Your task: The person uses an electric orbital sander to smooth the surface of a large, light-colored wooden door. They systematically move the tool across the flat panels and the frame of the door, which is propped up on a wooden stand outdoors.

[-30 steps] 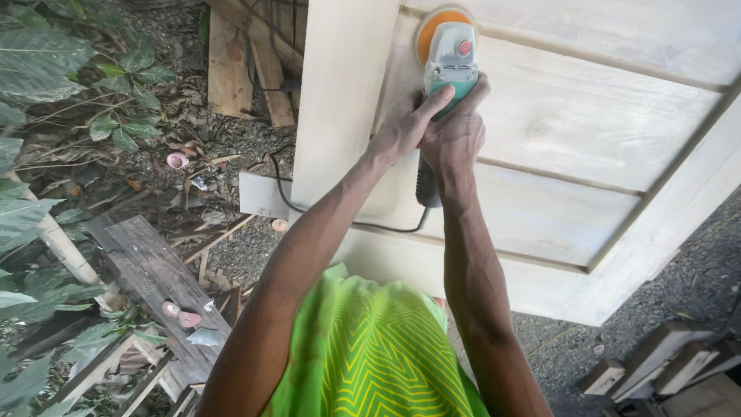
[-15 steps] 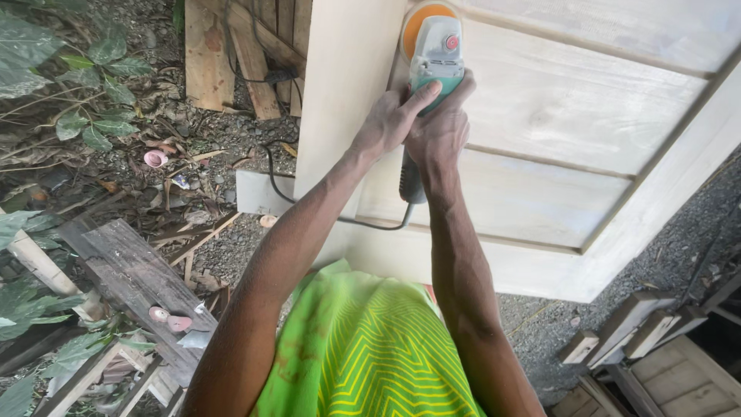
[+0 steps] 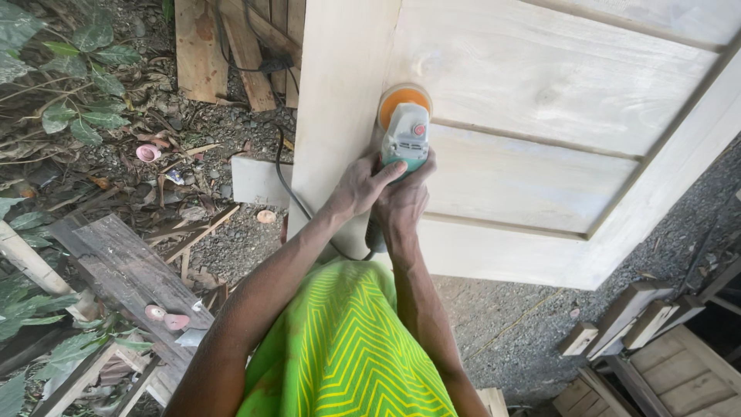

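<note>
The grey-green sander (image 3: 404, 139) is clasped firmly by both hands, left hand (image 3: 361, 185) beside right hand (image 3: 403, 207), its orange disc (image 3: 403, 99) pressed on the pale wooden door (image 3: 540, 108). If tilted, the wood could be gouged; the black cord (image 3: 289, 181) could be snagged.

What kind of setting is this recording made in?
Most likely an outdoor, makeshift woodworking yard. A pale panelled wooden door lies under a corded sander, gravel ground sits below it, and leafy plants and scrap planks lie alongside.
</note>
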